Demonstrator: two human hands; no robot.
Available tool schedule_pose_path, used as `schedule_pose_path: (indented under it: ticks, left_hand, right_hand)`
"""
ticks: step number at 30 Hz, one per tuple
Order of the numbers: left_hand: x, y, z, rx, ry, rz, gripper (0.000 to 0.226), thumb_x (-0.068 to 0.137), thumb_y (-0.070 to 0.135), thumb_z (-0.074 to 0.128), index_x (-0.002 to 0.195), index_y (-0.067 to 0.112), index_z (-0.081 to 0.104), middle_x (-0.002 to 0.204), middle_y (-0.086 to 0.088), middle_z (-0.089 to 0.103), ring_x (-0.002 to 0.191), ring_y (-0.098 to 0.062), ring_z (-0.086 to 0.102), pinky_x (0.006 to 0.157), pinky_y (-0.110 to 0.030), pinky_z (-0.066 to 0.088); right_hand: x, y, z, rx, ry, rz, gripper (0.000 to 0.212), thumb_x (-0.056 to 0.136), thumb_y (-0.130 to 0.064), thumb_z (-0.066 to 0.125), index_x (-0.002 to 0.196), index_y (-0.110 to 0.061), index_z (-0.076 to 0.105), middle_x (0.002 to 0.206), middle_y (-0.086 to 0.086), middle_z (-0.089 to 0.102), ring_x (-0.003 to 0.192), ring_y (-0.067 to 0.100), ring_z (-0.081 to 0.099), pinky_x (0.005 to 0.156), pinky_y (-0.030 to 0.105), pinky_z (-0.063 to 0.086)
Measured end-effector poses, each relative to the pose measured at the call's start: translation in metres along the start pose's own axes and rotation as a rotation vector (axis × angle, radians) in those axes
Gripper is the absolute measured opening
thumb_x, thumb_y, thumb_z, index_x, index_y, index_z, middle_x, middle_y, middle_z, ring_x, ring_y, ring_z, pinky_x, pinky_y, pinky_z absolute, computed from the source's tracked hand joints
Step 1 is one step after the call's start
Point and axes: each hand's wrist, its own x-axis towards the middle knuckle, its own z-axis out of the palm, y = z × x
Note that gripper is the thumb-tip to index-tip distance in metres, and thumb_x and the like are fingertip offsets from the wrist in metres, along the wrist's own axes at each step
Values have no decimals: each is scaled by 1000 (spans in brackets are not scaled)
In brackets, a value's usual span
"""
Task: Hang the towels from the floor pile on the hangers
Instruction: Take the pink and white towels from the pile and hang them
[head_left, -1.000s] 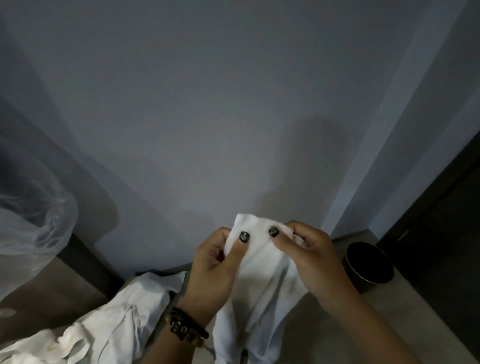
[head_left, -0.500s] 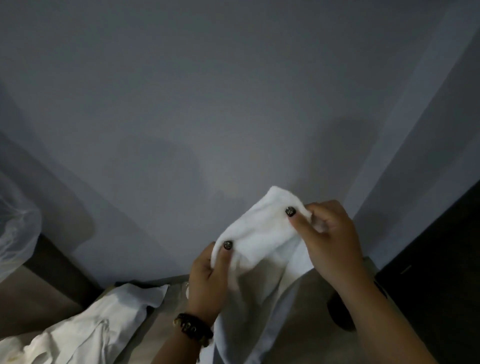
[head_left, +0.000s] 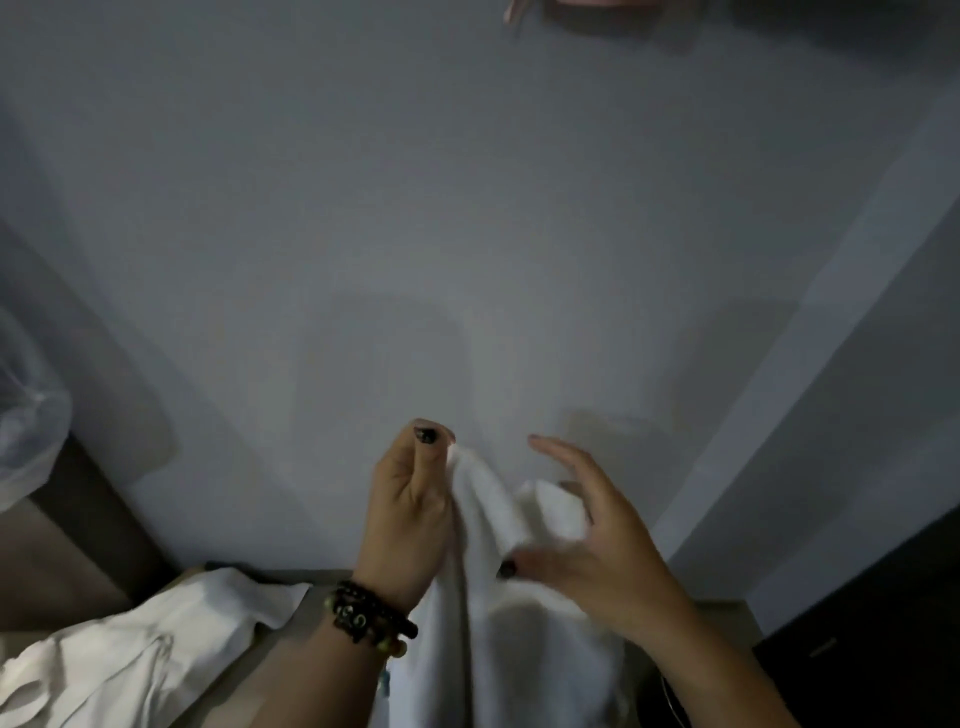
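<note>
Towel (head_left: 493, 613) soft, light, floppy; left hand (head_left: 410, 514) pinches top edge, right hand (head_left: 587, 540) fingers spread, barely touching. Grip corners.

A single wide-angle view is given, taken from the head of the person and aimed forward and slightly down at a plain grey wall (head_left: 467, 208), which is seen from near. The left hand (head_left: 410, 514) and right hand (head_left: 587, 535) are framed close at 6 o'clock. A pale strip of floor (head_left: 322, 587) is caught along the lower edge, toward 7 o'clock.
</note>
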Motion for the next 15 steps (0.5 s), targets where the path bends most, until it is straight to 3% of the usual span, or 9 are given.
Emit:
schedule_pose_path:
  ticks: [1, 2, 4, 7, 10, 12, 15]
  left_hand:
    - [3, 2, 3, 2, -3, 4, 69, 83, 70, 28, 75, 4, 47, 61, -2, 39, 58, -11, 39, 56, -25, 36]
    - [7, 3, 6, 5, -8, 12, 66, 83, 67, 30, 75, 4, 47, 60, 1, 40, 57, -10, 40, 55, -24, 36]
    - [15, 5, 8, -4, -10, 44, 63, 82, 67, 36, 76, 5, 47, 60, 3, 43, 56, -6, 42, 53, -19, 37]
    - [26, 5, -1, -4, 4, 117, 70, 79, 79, 40, 79, 10, 50, 62, 5, 46, 56, -2, 43, 53, -12, 36]
    - [34, -7, -13, 50, 27, 98, 64, 83, 76, 33, 78, 15, 52, 67, 3, 51, 60, -6, 46, 58, -20, 39]
    - [33, -14, -15, 32, -7, 93, 69, 81, 80, 34, 78, 13, 52, 66, 0, 52, 60, -7, 46, 57, -22, 39]
    - [29, -20, -15, 64, -41, 143, 47, 86, 60, 45, 74, 15, 53, 62, 9, 53, 54, 0, 44, 53, -13, 35]
  right_hand:
    - [3, -1, 4, -110, -85, -14, 83, 40, -66, 82, 116, -58, 48, 107, -31, 61, 100, -12, 55, 79, 11, 46]
    - [7, -3, 8, -194, -111, -67, 65, 46, -66, 81, 105, -56, 55, 97, -30, 64, 91, -10, 58, 74, 13, 47]
    - [16, -5, 17, -251, -9, -161, 25, 62, -59, 71, 73, -41, 58, 67, -21, 62, 62, 1, 57, 56, 19, 42]
    - [27, -11, 19, -157, 168, -237, 31, 72, -48, 60, 55, -27, 45, 48, -12, 48, 46, 7, 44, 47, 22, 33]
    - [34, -21, 18, -51, 227, -229, 39, 74, -31, 65, 48, -27, 36, 43, -10, 40, 43, 5, 35, 45, 14, 25]
    - [40, -30, 25, -24, 247, -217, 37, 72, -29, 65, 49, -24, 36, 43, -9, 38, 44, 5, 33, 46, 15, 25]
    - [49, -42, 33, 46, 278, -167, 29, 71, -32, 61, 53, -16, 45, 47, -8, 44, 48, 4, 37, 49, 19, 29]
